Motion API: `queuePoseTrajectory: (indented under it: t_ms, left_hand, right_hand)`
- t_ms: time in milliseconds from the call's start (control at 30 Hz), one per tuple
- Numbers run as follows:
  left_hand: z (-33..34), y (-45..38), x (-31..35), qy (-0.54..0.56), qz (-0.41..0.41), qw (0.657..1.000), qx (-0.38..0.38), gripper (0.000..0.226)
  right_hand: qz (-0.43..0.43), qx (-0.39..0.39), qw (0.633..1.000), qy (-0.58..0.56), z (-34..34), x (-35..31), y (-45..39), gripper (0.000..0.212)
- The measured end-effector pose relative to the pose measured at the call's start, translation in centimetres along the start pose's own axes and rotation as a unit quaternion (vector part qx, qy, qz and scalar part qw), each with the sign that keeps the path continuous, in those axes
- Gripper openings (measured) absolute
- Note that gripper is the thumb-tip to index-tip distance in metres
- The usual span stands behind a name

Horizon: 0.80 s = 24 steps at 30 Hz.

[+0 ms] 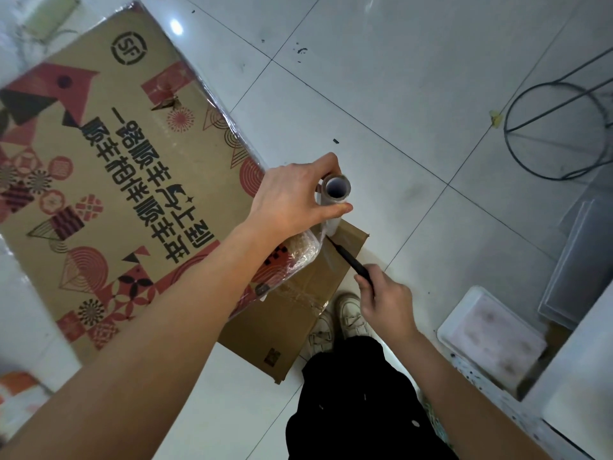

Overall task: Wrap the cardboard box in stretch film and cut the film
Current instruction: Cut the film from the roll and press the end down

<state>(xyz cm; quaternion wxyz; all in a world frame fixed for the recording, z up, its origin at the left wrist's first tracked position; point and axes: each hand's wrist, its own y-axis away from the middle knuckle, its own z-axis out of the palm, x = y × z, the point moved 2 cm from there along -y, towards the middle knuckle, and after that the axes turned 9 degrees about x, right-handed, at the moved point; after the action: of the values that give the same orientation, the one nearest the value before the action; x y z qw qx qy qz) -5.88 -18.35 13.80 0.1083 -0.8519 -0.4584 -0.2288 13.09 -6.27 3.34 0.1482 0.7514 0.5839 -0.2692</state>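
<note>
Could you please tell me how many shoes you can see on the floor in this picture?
2: the left shoe and the right shoe, side by side beside the box's near corner, below the right hand. Trouser legs hide the heels.

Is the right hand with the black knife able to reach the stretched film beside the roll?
Probably yes. The right hand holds the black knife, its tip already by the clear stretch film below the film roll that the left hand grips; nothing lies between.
</note>
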Motion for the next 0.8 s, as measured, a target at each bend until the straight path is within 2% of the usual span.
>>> queuePoseTrajectory:
  t_ms: [167,267,433,633,700,800]
  left_hand:
    - [-0.2,0.2,0.1,0.008,-0.002,1.000,0.006,0.043]
    - [-0.1,0.2,0.1,0.014,-0.010,1.000,0.005,0.043]
    - [0.1,0.3,0.1,0.013,-0.008,1.000,0.008,0.043]
    - [0.0,0.3,0.0,0.002,-0.003,1.000,0.007,0.043]
    - [0.1,0.3,0.1,0.000,0.003,1.000,0.006,0.043]
    - [0.2,0.2,0.2,-0.005,0.008,1.000,0.003,0.044]
  right_hand:
    - [0.005,0.016,1.000,-0.008,0.3,-1.2,-2.0,0.013]
    - [0.023,0.011,1.000,0.006,-0.1,-0.1,-2.0,0.022]
    - [-0.023,-0.044,0.996,0.074,0.7,-0.8,-3.5,0.014]
    - [0.037,-0.094,0.990,0.098,1.2,0.4,-2.4,0.010]
    - [0.035,-0.112,0.986,0.116,1.1,0.7,-2.3,0.012]
    - [0.020,-0.179,0.975,0.133,2.3,-0.5,-4.0,0.023]
